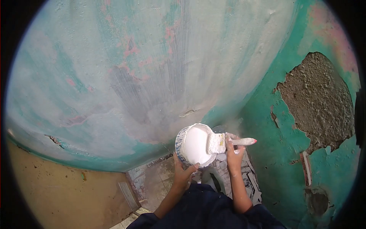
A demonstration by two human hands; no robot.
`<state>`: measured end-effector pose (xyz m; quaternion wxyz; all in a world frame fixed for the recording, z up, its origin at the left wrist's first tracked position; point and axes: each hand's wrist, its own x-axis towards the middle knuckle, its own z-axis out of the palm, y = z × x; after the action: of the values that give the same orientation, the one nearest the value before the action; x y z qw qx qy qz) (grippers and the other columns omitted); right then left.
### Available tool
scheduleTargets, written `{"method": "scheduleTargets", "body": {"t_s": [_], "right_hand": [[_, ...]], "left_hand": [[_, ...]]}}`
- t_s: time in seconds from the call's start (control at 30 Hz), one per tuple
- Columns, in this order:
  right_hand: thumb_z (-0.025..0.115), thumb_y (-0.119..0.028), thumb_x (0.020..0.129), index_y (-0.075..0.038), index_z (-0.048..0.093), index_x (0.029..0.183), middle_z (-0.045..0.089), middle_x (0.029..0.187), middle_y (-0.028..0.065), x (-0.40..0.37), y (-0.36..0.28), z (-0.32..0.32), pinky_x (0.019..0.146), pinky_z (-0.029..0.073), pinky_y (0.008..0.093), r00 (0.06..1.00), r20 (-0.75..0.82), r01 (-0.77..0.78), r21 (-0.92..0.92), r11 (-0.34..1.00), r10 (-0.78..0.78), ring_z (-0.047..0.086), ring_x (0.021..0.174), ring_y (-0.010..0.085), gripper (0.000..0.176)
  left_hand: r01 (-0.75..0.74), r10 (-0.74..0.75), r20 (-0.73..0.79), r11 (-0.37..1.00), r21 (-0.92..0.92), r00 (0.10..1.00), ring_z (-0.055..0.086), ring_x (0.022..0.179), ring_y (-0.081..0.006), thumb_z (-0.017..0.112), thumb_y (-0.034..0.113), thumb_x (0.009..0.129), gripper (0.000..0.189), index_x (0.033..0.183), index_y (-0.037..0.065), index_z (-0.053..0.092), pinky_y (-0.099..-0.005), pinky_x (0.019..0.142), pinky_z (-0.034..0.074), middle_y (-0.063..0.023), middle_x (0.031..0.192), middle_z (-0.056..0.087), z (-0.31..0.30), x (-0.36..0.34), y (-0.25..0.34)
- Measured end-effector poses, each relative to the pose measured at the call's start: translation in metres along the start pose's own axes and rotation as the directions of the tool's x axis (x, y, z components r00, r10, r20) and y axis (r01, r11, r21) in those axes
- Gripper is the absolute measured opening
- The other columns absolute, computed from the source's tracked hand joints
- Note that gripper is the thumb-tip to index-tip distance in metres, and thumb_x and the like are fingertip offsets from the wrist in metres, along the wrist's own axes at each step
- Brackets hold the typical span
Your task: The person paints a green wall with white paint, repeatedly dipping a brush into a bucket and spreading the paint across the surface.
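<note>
White paint fills much of a round tub (197, 142), whose outer side is blue and white and smeared with paint. My left hand (183, 170) grips the tub from its lower left, with the thumb up at the rim. In my right hand (234, 152) is a wide paintbrush (217, 143), closed in by my fingers near the ferrule. The brush lies level, its white-coated bristles at the tub's right rim and its pale, red-tipped handle pointing right. White spots mark my right fingers.
Ahead stands a wall (152, 87) with streaky whitish paint over green and pink. The green right wall (267, 160) has a large patch of bare rough plaster (318, 99). A brown panel (68, 191) is at lower left. Debris lies on the tiled floor (154, 177).
</note>
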<state>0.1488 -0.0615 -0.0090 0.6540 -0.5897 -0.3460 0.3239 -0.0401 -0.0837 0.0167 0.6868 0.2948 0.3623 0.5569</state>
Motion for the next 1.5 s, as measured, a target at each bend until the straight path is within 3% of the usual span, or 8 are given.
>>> {"method": "scheduleTargets", "body": {"t_s": [0.67, 0.8, 0.9, 0.97, 1.2, 1.3, 1.4, 1.5], "right_hand": [[0.056, -0.013, 0.097, 0.006, 0.056, 0.118, 0.064, 0.111, 0.0098, 0.095, 0.061, -0.038, 0.089, 0.047, 0.0287, 0.951, -0.233, -0.119, 0.328, 0.937, 0.203, 0.060, 0.100, 0.0153, 0.028], [0.058, -0.014, 0.096, 0.006, 0.056, 0.118, 0.064, 0.111, 0.0093, 0.124, 0.065, -0.046, 0.088, 0.047, 0.0283, 0.924, -0.295, -0.110, 0.399, 0.910, 0.241, 0.059, 0.100, 0.0146, 0.029], [0.061, -0.015, 0.095, 0.006, 0.057, 0.116, 0.064, 0.109, 0.0087, 0.148, 0.086, -0.058, 0.087, 0.046, 0.0282, 0.877, -0.379, -0.190, 0.289, 0.938, 0.295, 0.059, 0.099, 0.0141, 0.031], [0.063, -0.017, 0.094, 0.003, 0.059, 0.115, 0.064, 0.108, 0.0071, 0.162, 0.093, -0.058, 0.085, 0.047, 0.0277, 0.867, -0.432, -0.120, 0.301, 0.946, 0.247, 0.058, 0.098, 0.0137, 0.029], [0.064, -0.015, 0.093, -0.003, 0.055, 0.124, 0.061, 0.112, 0.0084, 0.236, 0.084, -0.035, 0.081, 0.050, 0.0259, 0.903, -0.394, -0.031, 0.336, 0.941, 0.171, 0.059, 0.099, 0.0125, 0.035], [0.062, -0.014, 0.094, -0.006, 0.051, 0.129, 0.058, 0.119, 0.0087, 0.264, 0.050, -0.013, 0.083, 0.051, 0.0287, 0.917, -0.349, 0.007, 0.499, 0.867, 0.194, 0.059, 0.103, 0.0145, 0.037], [0.054, -0.016, 0.098, -0.009, 0.046, 0.137, 0.049, 0.136, 0.0069, 0.296, 0.078, 0.006, 0.091, 0.051, 0.0346, 0.956, -0.242, 0.067, 0.727, 0.683, 0.164, 0.057, 0.114, 0.0191, 0.041], [0.053, -0.017, 0.099, -0.008, 0.046, 0.138, 0.049, 0.136, 0.0070, 0.298, 0.126, 0.022, 0.094, 0.050, 0.0365, 0.930, -0.310, 0.083, 0.702, 0.708, 0.198, 0.056, 0.116, 0.0198, 0.041]], "left_hand": [[0.278, -0.277, 0.024, 0.960, -0.024, 0.961, 0.055, 0.105, -0.0198, 0.064, -0.007, 0.075, 0.075, 0.137, 0.015, 0.027, -0.0306, 0.078, 0.051, -0.0094, 0.122, 0.048, 0.063, 0.096, -0.032], [0.306, -0.306, 0.032, 0.952, 0.020, 0.951, 0.054, 0.108, -0.0204, 0.064, -0.007, 0.074, 0.077, 0.137, 0.016, 0.027, -0.0309, 0.080, 0.050, -0.0085, 0.123, 0.047, 0.065, 0.114, -0.048], [0.310, -0.310, 0.020, 0.951, 0.016, 0.950, 0.053, 0.111, -0.0224, 0.064, -0.006, 0.074, 0.075, 0.136, 0.016, 0.028, -0.0322, 0.083, 0.050, -0.0089, 0.126, 0.045, 0.068, 0.121, -0.051], [0.318, -0.318, 0.071, 0.948, 0.018, 0.945, 0.041, 0.130, -0.0333, 0.060, 0.002, 0.073, 0.079, 0.143, 0.016, 0.024, -0.0522, 0.106, 0.039, -0.0134, 0.139, 0.036, 0.072, 0.126, -0.047], [0.413, -0.414, 0.060, 0.910, 0.035, 0.908, 0.038, 0.132, -0.0347, 0.060, 0.004, 0.074, 0.080, 0.144, 0.017, 0.023, -0.0543, 0.106, 0.038, -0.0134, 0.142, 0.034, 0.061, 0.144, -0.047], [0.410, -0.413, 0.068, 0.910, 0.057, 0.908, 0.038, 0.132, -0.0350, 0.060, 0.004, 0.074, 0.079, 0.144, 0.018, 0.024, -0.0549, 0.105, 0.039, -0.0130, 0.142, 0.034, 0.057, 0.150, -0.038], [0.431, -0.434, 0.045, 0.900, 0.063, 0.900, 0.046, 0.124, -0.0331, 0.059, 0.001, 0.076, 0.073, 0.139, 0.015, 0.025, -0.0490, 0.098, 0.045, -0.0152, 0.135, 0.041, 0.051, 0.158, -0.027], [0.422, -0.426, 0.043, 0.903, 0.078, 0.904, 0.047, 0.123, -0.0332, 0.058, 0.001, 0.077, 0.072, 0.139, 0.014, 0.025, -0.0496, 0.098, 0.045, -0.0156, 0.136, 0.040, 0.041, 0.165, -0.018]]}}
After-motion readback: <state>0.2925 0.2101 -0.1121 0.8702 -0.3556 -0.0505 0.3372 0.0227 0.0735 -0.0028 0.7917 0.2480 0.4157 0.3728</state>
